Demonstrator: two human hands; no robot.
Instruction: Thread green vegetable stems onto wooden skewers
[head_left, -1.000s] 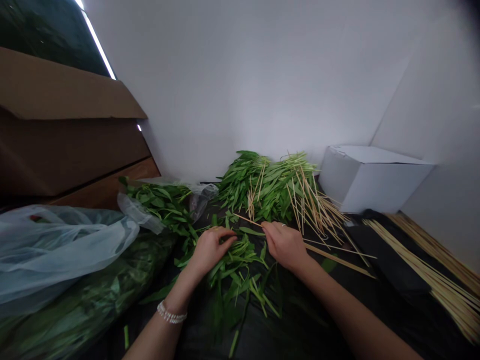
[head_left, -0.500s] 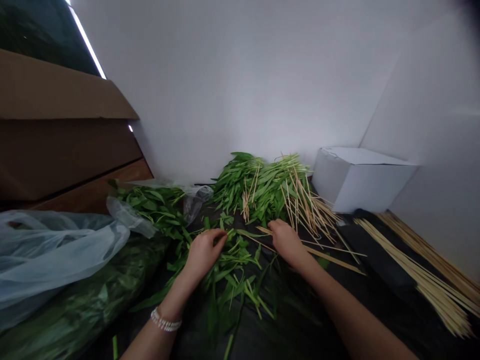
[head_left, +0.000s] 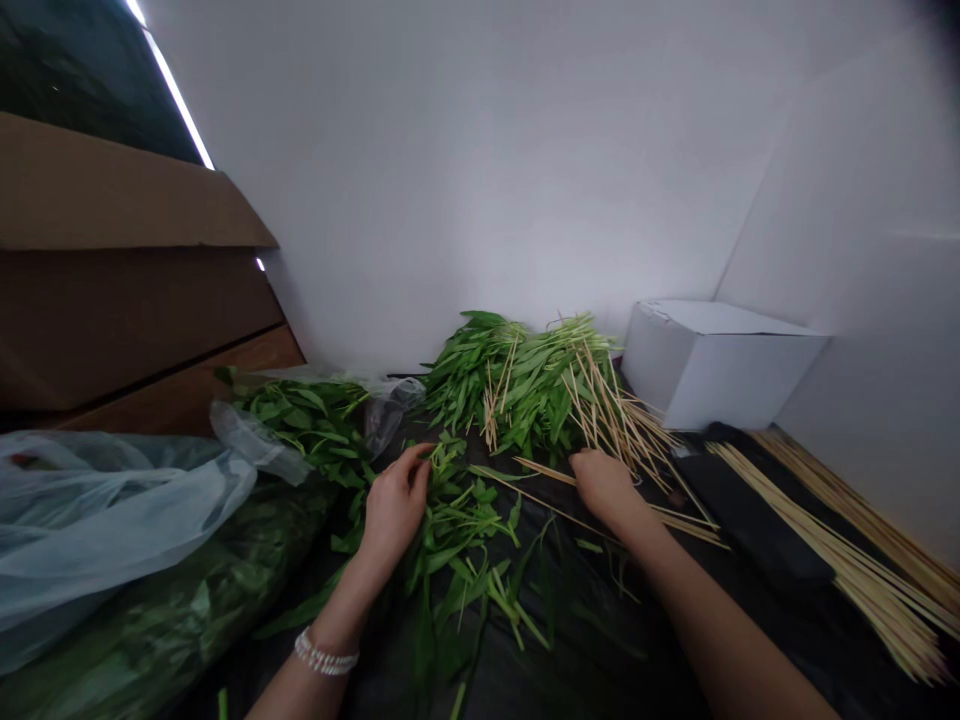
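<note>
Loose water spinach (head_left: 465,520), with long narrow leaves and pale green stems, lies on a black sheet in front of me. My left hand (head_left: 397,500), with a white beaded bracelet at the wrist, is at the pile's left edge. Its thumb and fingers close together on the greens; the fingertips are partly hidden. My right hand (head_left: 602,485) is curled over thin bamboo sticks (head_left: 546,471) lying crosswise to the right of the pile. Its fingertips are tucked out of sight. Behind the hands lie bundled water spinach (head_left: 532,390) and a heap of sticks (head_left: 611,410).
At the left are a translucent plastic bag (head_left: 120,510), a bag of greens (head_left: 202,580) and more greens (head_left: 307,410) in clear plastic. A cardboard box (head_left: 127,200) stands behind them. A white box (head_left: 739,370) and long stick bundles (head_left: 847,540) are at the right.
My right hand has moved right along the sticks, which stay in place. My left hand has shifted slightly left and up, and its thumb has come nearer the fingers.
</note>
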